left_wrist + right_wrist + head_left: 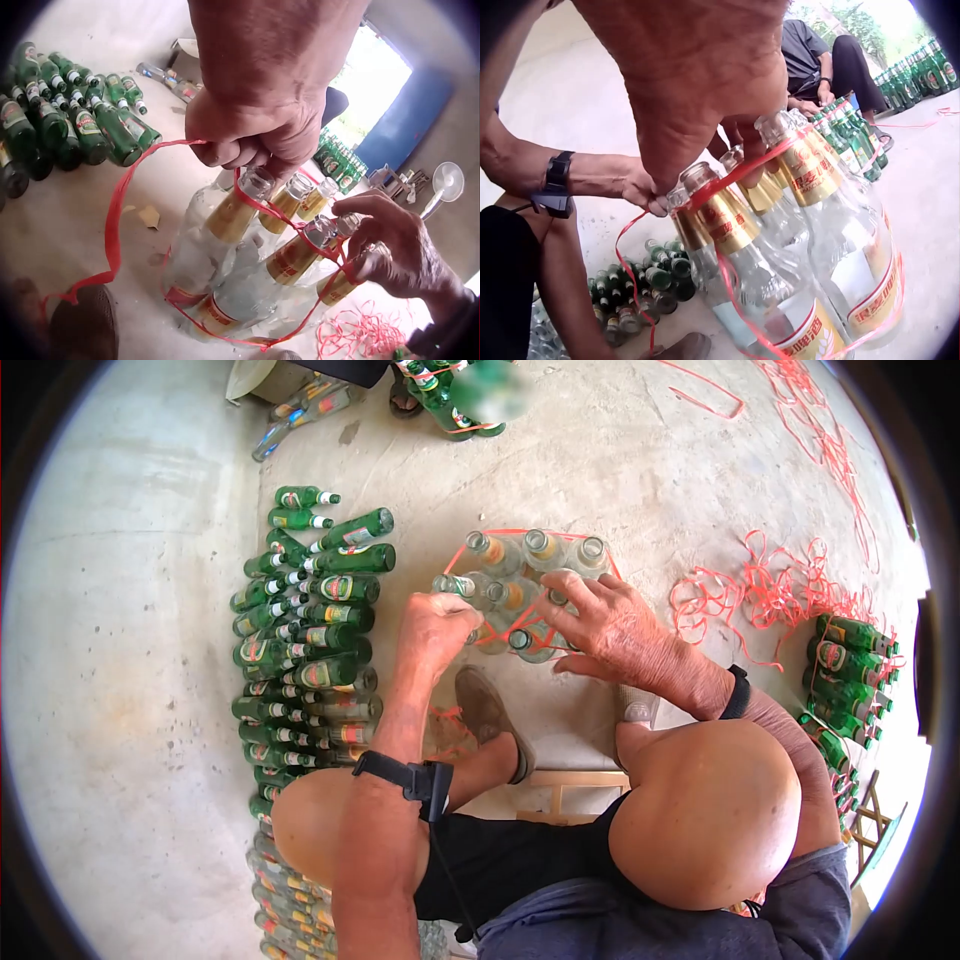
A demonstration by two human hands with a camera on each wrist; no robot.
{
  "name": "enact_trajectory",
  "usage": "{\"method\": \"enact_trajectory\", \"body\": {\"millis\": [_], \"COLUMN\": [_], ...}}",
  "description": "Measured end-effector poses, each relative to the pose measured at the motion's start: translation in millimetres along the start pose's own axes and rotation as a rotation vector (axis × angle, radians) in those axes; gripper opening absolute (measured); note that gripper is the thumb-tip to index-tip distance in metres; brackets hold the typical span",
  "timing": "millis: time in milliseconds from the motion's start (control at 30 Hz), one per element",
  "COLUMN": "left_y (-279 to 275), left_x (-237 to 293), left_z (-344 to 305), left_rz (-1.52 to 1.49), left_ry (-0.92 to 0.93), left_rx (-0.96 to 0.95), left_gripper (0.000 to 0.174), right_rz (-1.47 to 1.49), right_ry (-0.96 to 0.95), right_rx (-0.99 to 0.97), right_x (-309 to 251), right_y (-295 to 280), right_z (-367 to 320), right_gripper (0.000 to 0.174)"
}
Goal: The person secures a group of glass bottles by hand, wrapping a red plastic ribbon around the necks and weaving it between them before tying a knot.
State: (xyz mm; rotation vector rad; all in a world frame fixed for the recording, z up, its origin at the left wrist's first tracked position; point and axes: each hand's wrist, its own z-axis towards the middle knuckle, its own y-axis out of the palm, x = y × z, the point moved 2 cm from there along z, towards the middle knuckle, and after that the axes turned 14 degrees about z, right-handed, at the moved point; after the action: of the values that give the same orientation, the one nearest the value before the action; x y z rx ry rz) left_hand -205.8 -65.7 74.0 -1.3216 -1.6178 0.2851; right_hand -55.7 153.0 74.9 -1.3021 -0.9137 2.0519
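Left hand fingers pinch red strap; right hand fingers spread over gold-necked bottles, red label writing unreadable.

Head view: left hand and right hand cover the near necks of the clear bottles, so no count is possible. Green bottles run off the bottom edge, labels too small to read. Blurred patch at the top edge. Left wrist view: the red strap has its end hidden inside the left fist. Right wrist view: the right fingertips are hidden behind the necks.

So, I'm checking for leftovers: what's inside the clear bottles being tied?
The clear bottles look empty, mouths open. The left hand, gripping red string, and right hand hide a few mouths.
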Motion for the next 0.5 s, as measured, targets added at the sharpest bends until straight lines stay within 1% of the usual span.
{"method": "enact_trajectory", "body": {"millis": [33,133,233,333,433,500], "left_y": [0.4,4.7,10.2,13.7,20.3,32.6], "left_x": [0.9,2.3,-0.1,2.0,12.3,12.0], "left_z": [-1.5,-4.4,-9.9,-20.9,-33.6,-40.0], "left_rz": [-0.045,-0.108,-0.169,-0.183,-0.217,-0.304], "left_ry": [-0.007,-0.033,-0.044,-0.065,-0.131,-0.177], "left_rx": [0.004,0.031,0.052,0.074,0.092,0.112], "left_gripper": [0.015,0.013,0.013,0.013,0.015,0.016], "right_rz": [-0.067,-0.111,-0.067,0.057,0.049,0.050], "right_ry": [-0.010,-0.017,-0.088,-0.092,-0.152,-0.201], "right_rx": [-0.042,-0.071,-0.079,-0.125,-0.275,-0.308], "right_x": [0.5,-0.5,6.5,7.8,20.6,30.1], "right_y": [0.4,5.8,3.5,-3.2,-15.5,-23.3], "right_z": [-3.1,-4.8,-0.8,3.9,9.7,15.9], "right_gripper": [0.058,0.049,0.042,0.036,0.034,0.032]}}
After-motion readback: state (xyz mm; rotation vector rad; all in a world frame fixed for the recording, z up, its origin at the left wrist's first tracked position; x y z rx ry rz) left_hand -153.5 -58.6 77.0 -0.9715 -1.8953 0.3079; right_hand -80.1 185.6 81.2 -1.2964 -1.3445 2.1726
